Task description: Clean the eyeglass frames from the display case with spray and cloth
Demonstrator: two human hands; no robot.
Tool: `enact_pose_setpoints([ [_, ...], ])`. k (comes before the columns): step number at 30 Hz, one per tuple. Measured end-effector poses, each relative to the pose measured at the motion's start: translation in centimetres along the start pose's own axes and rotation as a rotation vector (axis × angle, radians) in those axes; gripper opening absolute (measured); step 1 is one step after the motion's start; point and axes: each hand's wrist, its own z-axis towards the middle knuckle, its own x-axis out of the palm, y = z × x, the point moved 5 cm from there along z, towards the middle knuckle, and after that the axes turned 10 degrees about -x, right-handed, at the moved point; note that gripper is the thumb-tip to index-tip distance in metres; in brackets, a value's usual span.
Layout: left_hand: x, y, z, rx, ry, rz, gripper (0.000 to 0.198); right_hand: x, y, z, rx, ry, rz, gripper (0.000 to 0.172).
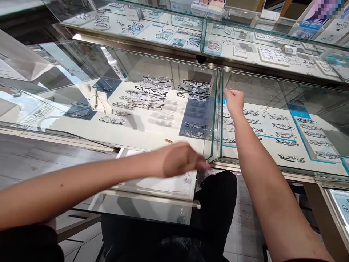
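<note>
My left hand (181, 158) is over the pulled-out white drawer (166, 189), near the front edge of the glass counter. Its fingers point right and are smeared by motion, so I cannot tell what they hold. My right hand (235, 101) is a closed fist above the right-hand glass case (272, 82). What it holds, if anything, is hidden. Left of it, several eyeglass frames (149, 91) lie in rows in the left case. On that case's glass top stand a white spray bottle (113, 64) and a crumpled beige cloth (99, 100).
Behind, a higher glass case (163, 34) holds several more rows of eyeglasses. Printed display cards (321, 18) stand at the far right. A small gold-coloured strip (168, 141) is near the left case's front. My black-clad knee (220, 189) is beside the open drawer.
</note>
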Motion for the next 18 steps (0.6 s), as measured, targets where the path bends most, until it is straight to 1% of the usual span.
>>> enact_pose_setpoints([
  [2, -5.6, 0.7, 2.2, -0.045, -0.242, 0.252, 0.057, 0.0, -0.1, 0.0, -0.002, 0.005, 0.006, 0.06],
  [4, -11.2, 2.4, 4.5, -0.053, -0.454, 0.494, 0.049, 0.1, -0.2, 0.0, -0.001, 0.006, 0.014, 0.06],
  [6, -15.9, 5.1, 7.1, -0.047, -0.574, 0.667, 0.046, 0.1, -0.3, 0.0, 0.01, 0.002, 0.02, 0.06],
  [7, -17.9, 6.6, 8.5, -0.039, -0.61, 0.728, 0.046, 0.1, -0.3, 0.0, 0.018, -0.002, 0.018, 0.06],
  [9, -20.8, 9.4, 11.0, -0.011, -0.661, 0.807, 0.047, 0.1, -0.3, 0.0, 0.031, -0.005, 0.016, 0.06],
  [11, -22.5, 11.5, 13.2, -0.012, -0.664, 0.824, 0.047, 0.1, -0.3, -0.1, 0.039, -0.004, 0.023, 0.06],
  [13, -23.1, 12.5, 14.9, -0.028, -0.612, 0.821, 0.045, 0.2, -0.2, -0.2, 0.044, -0.003, 0.031, 0.06],
  [16, -22.6, 12.3, 16.4, -0.032, -0.517, 0.843, 0.043, 0.2, -0.3, -0.1, 0.045, -0.006, 0.008, 0.059],
  [18, -22.1, 11.8, 16.9, -0.023, -0.485, 0.884, 0.042, 0.2, -0.2, -0.1, 0.039, -0.001, -0.017, 0.059],
])
